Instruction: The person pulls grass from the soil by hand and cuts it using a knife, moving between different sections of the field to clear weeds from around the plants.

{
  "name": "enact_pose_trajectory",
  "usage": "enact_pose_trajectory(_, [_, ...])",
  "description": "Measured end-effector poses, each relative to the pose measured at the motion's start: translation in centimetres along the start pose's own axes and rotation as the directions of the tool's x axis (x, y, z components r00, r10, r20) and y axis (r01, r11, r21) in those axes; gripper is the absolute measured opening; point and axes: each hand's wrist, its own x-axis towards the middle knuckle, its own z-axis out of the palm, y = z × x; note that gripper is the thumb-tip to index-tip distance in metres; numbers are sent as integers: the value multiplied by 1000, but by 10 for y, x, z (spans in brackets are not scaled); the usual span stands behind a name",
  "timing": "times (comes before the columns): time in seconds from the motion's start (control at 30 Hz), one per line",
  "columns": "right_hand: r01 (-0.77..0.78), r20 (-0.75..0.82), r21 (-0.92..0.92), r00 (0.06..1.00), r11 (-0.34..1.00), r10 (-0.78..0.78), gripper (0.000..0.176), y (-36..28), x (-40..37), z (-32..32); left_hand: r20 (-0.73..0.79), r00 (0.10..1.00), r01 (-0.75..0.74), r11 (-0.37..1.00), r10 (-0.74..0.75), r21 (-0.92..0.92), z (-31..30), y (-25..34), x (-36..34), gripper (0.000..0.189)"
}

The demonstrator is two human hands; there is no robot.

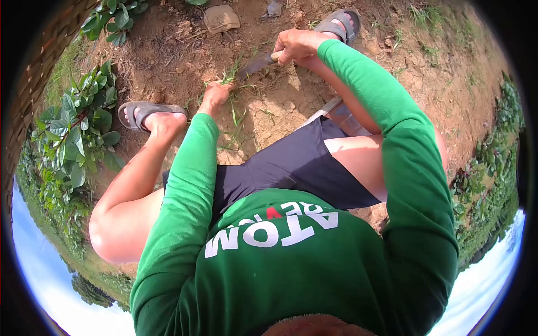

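My right hand (295,46) is wrapped round the light handle of a knife (255,65). Its broad, dark blade points left and down, close over the soil. To the left of the blade, my left hand (217,94) is closed on thin green grass (231,75) growing from the ground. Blade tip and left fingers are near each other at this tuft. Between my legs, more loose grass blades (240,120) stand in the dry brown soil (280,115).
My sandalled feet rest either side: left sandal (147,113), right sandal (343,25). Leafy plants (78,126) grow along the left, and more plants (487,173) on the right. A flat tan piece (222,19) lies ahead. A woven brim (33,67) edges the view.
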Motion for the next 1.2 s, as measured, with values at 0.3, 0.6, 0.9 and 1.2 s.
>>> enact_pose_trajectory(0.3, [-76,-22,13,997,997,76,34,22,-34,-68,16,1000,-7,962,11,-272,15,-25,46,35])
enact_pose_trajectory(0.6, [-57,6,-40,998,998,58,39,15,-12,-22,45,998,-46,990,41,131,35,40,2,53])
enact_pose_trajectory(0.9, [-25,-5,-172,1000,985,25,37,18,-15,-31,62,976,206,977,-208,47,8,-18,37,60])
enact_pose_trajectory(1.2, [-109,-6,-45,994,993,109,43,45,-28,-53,38,998,43,994,-47,97,38,40,-15,63])
